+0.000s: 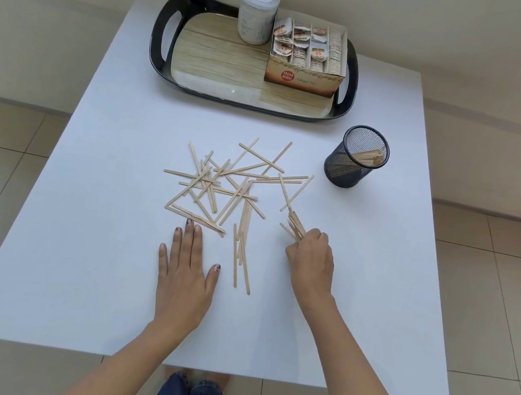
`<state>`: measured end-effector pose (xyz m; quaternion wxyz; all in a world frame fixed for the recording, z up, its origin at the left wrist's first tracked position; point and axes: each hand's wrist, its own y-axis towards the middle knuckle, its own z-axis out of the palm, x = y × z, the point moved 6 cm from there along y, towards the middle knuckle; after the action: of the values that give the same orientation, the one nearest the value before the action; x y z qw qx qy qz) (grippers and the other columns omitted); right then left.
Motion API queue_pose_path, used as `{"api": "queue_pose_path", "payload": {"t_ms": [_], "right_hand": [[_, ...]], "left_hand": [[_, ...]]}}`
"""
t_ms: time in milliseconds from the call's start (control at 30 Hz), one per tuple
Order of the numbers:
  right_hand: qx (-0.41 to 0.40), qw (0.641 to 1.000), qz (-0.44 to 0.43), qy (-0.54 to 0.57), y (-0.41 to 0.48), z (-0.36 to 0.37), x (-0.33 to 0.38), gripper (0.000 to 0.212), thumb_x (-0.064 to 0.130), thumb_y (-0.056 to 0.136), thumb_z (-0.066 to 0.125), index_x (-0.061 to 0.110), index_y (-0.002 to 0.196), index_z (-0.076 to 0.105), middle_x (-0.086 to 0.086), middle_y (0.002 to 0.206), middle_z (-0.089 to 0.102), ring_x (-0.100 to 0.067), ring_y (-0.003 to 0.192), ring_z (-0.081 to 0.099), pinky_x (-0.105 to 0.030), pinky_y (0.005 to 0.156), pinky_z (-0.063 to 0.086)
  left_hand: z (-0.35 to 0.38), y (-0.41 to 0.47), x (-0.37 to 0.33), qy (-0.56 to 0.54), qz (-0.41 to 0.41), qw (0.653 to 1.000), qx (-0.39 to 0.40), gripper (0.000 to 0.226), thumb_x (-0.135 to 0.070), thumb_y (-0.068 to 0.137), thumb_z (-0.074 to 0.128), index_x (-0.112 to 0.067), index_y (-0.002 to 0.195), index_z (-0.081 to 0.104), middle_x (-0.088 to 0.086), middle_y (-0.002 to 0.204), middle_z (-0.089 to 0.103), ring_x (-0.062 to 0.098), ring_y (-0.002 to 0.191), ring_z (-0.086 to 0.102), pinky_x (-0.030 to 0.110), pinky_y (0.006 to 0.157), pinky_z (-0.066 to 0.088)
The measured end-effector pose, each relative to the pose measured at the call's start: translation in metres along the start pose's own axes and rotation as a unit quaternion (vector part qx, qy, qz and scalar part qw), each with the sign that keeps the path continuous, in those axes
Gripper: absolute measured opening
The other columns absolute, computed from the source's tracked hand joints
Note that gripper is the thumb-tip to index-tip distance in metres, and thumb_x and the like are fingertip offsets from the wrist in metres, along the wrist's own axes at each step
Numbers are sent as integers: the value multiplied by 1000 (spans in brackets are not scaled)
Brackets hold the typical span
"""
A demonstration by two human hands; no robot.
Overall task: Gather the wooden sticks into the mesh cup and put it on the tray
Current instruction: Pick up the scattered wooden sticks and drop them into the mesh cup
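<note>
Right grip [311, 258] clasps wooden sticks [295, 226]; left grip [186, 274] lies flat-fingered, well inside the table [65, 267] edge.

On the white square surface [99, 273], thin pale wooden sticks [219, 183] lie scattered in a crossed heap. The left hand [186, 274] rests flat, palm down, its fingers [189, 237] touching the nearest stick. The right hand [312, 262] grips a small bundle of sticks. A black wire-mesh cup [356, 158] stands upright with several sticks inside, near the black-rimmed, wood-patterned tray [220, 61] carrying a tea-bag box [302, 77] and a grey canister [257, 14].
</note>
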<state>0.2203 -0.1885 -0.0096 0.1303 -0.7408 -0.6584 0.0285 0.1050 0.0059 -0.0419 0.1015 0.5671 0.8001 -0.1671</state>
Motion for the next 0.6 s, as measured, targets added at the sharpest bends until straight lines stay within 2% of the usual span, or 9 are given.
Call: {"api": "queue_pose_path", "payload": {"t_ms": [100, 200, 267, 300, 333, 467, 600], "right_hand": [[49, 979, 56, 188, 4, -2, -11, 10, 11, 93, 42, 3, 98, 44, -10, 83, 54, -27, 72, 49, -31, 54, 34], [129, 920, 98, 356, 3, 2, -13, 14, 14, 99, 34, 7, 105, 44, -3, 88, 53, -15, 66, 47, -26, 52, 35], [153, 870, 132, 449, -2, 7, -8, 16, 8, 99, 28, 10, 103, 44, 1, 82, 50, -11, 61, 44, -22, 55, 37], [160, 856, 136, 472, -7, 9, -4, 19, 6, 100, 26, 11, 102, 44, 2, 78, 47, -10, 60, 43, -22, 55, 38], [166, 855, 131, 474, -11, 12, 0, 21, 6, 100, 25, 12, 102, 45, 3, 77, 46, -10, 60, 43, -23, 55, 39], [179, 893, 78, 406, -30, 21, 17, 21, 14, 102, 29, 12, 101, 49, 5, 89, 50, -16, 74, 46, -27, 63, 37], [169, 909, 75, 373, -43, 25, 33, 31, 39, 101, 42, 10, 95, 50, 4, 84, 52, -15, 75, 51, -21, 54, 33]], "left_hand": [[1, 1, 0, 18, 2, 1000, 4, 72, -49, 94, 11, -10, 153, -4, 5, 162, -7, 23, 150, -5, 42, 119, -7], [2, 0, 2, 23, 5, 1000, 6, 75, -50, 91, 5, -10, 153, -3, 5, 163, -7, 22, 150, -5, 43, 119, -7], [3, 0, 2, 27, 5, 1000, 4, 75, -51, 91, 4, -9, 153, -3, 5, 162, -7, 23, 150, -5, 43, 120, -7], [3, 0, 2, 24, 5, 1000, 4, 75, -51, 91, 4, -9, 153, -3, 5, 162, -7, 23, 150, -4, 43, 120, -7], [3, 1, 2, 19, 4, 1000, 3, 74, -50, 91, 6, -9, 153, -2, 5, 162, -7, 23, 150, -4, 43, 120, -6], [3, 1, 1, 10, 3, 1000, 1, 72, -45, 96, 23, -9, 153, -1, 5, 162, -5, 23, 150, -1, 44, 120, -4], [3, 1, 3, -6, -2, 1000, 13, 72, -40, 101, 33, -12, 151, -10, 4, 162, -13, 19, 149, -13, 43, 119, -10]]}}
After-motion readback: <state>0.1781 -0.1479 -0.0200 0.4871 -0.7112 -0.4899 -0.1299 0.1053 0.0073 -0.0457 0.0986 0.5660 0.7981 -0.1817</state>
